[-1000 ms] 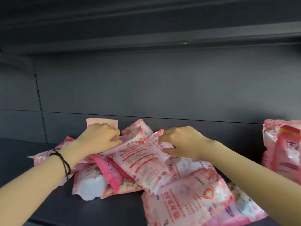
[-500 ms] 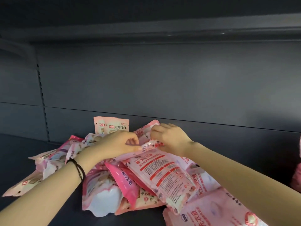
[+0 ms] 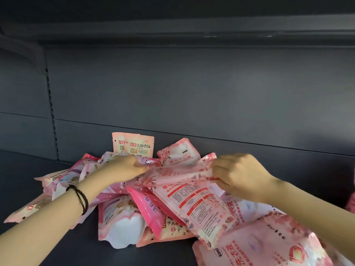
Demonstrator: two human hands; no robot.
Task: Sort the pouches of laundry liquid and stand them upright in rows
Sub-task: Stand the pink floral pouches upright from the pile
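Between the two hands: one pink floral plastic pouch with a white-and-red printed back panel [image 3: 189, 196], held by its top edge and hanging down toward the camera over the heap. Left hand [image 3: 123, 169] pinches the pouch's upper left corner, fingers curled closed on the film. Right hand [image 3: 238, 175] grips the upper right corner, fingers folded round the edge.

Beneath and around both hands: loose heap of pink and white laundry-liquid pouches [image 3: 123, 227], lying flat or tilted, overlapping one another on the dark grey metal shelf [image 3: 23, 181].

Item, below the left hand: deep pink narrow pouch with white lettering [image 3: 148, 210], slanted, partly under the held pouch.

Item, nearer the camera than the left hand: pale pouch with a large white patch [image 3: 123, 233], lying flat at the heap's front edge.

Item, behind the left hand: pale pink pouch with red brand lettering [image 3: 137, 145], standing upright against the dark grey back panel [image 3: 192, 93]; a second like it overlaps on its left side.

Item, behind and between the hands: pink floral pouch [image 3: 178, 152], leaning, top corner raised.

Item, below the right forearm: large pink pouch with red lettering [image 3: 259, 248], flat, cut off by the frame's lower edge.

Left wrist: black cord bracelet [image 3: 79, 198].
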